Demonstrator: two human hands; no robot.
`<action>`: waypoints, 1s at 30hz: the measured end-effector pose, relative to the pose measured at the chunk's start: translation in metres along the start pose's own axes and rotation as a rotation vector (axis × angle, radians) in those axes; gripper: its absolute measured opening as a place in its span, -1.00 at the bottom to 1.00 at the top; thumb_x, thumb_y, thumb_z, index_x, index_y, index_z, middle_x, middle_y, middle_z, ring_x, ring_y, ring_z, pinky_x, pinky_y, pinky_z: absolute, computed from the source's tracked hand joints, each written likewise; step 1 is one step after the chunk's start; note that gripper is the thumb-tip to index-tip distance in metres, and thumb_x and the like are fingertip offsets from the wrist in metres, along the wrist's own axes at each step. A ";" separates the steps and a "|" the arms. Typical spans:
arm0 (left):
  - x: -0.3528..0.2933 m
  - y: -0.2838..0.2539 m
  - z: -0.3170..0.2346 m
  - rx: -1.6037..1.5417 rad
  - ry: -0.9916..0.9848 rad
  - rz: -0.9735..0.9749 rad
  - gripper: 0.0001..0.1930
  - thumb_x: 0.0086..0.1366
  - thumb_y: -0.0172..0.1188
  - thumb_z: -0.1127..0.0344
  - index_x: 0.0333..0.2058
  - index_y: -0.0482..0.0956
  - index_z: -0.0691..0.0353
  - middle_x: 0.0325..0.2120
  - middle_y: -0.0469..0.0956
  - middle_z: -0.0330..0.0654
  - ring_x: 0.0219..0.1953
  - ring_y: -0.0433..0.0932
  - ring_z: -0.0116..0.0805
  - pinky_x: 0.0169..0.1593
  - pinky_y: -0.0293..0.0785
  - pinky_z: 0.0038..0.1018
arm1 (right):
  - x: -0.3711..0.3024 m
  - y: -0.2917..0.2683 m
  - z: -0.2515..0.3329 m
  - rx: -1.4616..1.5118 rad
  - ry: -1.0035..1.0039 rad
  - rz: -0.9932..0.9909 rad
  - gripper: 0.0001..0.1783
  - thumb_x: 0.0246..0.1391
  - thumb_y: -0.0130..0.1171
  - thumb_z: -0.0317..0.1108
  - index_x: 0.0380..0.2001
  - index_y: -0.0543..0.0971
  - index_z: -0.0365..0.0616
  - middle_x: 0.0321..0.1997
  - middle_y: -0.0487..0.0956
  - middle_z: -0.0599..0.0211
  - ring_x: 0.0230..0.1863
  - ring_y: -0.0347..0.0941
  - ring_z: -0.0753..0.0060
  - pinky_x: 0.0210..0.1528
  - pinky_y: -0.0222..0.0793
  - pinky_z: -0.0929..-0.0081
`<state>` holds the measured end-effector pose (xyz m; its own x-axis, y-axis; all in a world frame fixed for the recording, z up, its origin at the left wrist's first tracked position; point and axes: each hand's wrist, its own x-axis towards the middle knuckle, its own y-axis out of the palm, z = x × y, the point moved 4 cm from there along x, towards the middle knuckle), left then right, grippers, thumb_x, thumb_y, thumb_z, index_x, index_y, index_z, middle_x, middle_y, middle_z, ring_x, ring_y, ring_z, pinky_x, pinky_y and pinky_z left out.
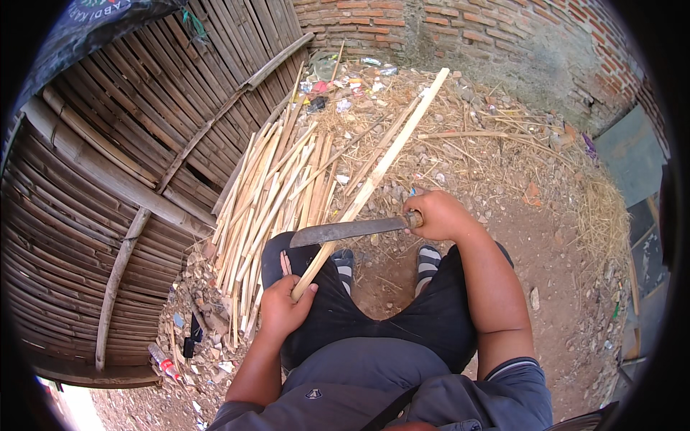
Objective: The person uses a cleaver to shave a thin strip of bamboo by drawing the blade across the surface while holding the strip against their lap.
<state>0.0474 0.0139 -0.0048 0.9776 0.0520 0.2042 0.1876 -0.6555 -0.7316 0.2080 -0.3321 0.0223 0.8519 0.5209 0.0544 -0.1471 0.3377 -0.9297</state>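
My left hand (284, 307) is closed round the near end of a long pale bamboo strip (388, 156), which slants up and away to the right from my left thigh. In my right hand (440, 215) is the wooden handle of a machete (352, 230). Its broad dark blade points left and lies across the strip, a little beyond my left hand. Whether the edge bites into the strip I cannot tell. Beside my left leg lies a pile of split bamboo strips (269, 194).
A bamboo slat wall (144, 108) leans along the left. Beyond the littered ground stands a brick wall (359, 29). Dry straw (600, 208) and a grey panel (632, 154) are at the right. A plastic bottle (164, 361) lies at the lower left.
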 end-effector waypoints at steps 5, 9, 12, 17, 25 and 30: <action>0.000 0.000 -0.002 -0.001 0.016 -0.007 -0.74 0.27 0.47 0.20 -0.32 0.67 0.29 -0.52 0.63 0.07 -0.47 0.65 0.08 -0.36 0.54 -0.15 | 0.001 0.003 -0.001 0.003 0.021 0.035 -0.52 -0.14 0.62 -0.06 -0.13 0.74 0.03 -0.33 0.74 0.07 -0.11 0.68 -0.13 -0.03 0.56 -0.01; 0.001 -0.002 -0.002 0.010 0.056 -0.002 -0.80 0.25 0.43 0.27 -0.34 0.65 0.28 -0.51 0.63 0.08 -0.45 0.65 0.11 -0.34 0.55 -0.13 | 0.000 0.005 -0.001 -0.007 0.045 0.069 -0.51 -0.14 0.61 -0.05 -0.12 0.75 0.07 -0.34 0.74 0.08 -0.12 0.69 -0.11 0.07 0.53 0.00; 0.001 0.000 0.001 0.017 0.074 -0.001 -0.81 0.25 0.43 0.29 -0.32 0.66 0.29 -0.52 0.62 0.05 -0.47 0.63 0.04 -0.35 0.52 -0.19 | 0.002 0.009 -0.001 -0.035 0.038 0.107 -0.52 -0.15 0.61 -0.04 -0.12 0.74 0.09 -0.34 0.74 0.10 -0.13 0.69 -0.09 0.16 0.49 0.01; 0.000 0.002 0.004 0.034 0.066 -0.002 -0.81 0.24 0.42 0.29 -0.31 0.67 0.29 -0.50 0.62 0.04 -0.46 0.63 -0.01 -0.33 0.51 -0.22 | 0.003 0.013 -0.001 -0.025 0.032 0.124 -0.55 -0.14 0.61 -0.05 -0.16 0.75 0.11 -0.33 0.74 0.13 -0.12 0.69 -0.07 0.22 0.46 0.03; -0.001 0.003 0.001 0.039 0.064 -0.007 -0.80 0.25 0.44 0.29 -0.32 0.67 0.30 -0.50 0.62 0.04 -0.47 0.63 0.00 -0.34 0.51 -0.21 | 0.002 0.016 -0.004 -0.005 0.043 0.098 -0.59 -0.14 0.62 -0.05 -0.20 0.74 0.12 -0.34 0.75 0.14 -0.12 0.69 -0.09 0.22 0.46 0.03; 0.000 0.002 -0.003 0.065 0.060 -0.022 -0.78 0.25 0.46 0.24 -0.34 0.65 0.27 -0.50 0.63 0.06 -0.41 0.66 0.12 -0.31 0.56 -0.12 | 0.002 0.016 -0.002 0.013 0.042 0.129 -0.57 -0.12 0.62 -0.05 -0.18 0.73 0.10 -0.38 0.74 0.17 -0.14 0.70 -0.07 0.24 0.45 0.01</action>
<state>0.0471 0.0100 -0.0048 0.9661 0.0193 0.2573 0.2163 -0.6040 -0.7671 0.2086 -0.3268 0.0074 0.8456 0.5278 -0.0804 -0.2630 0.2808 -0.9230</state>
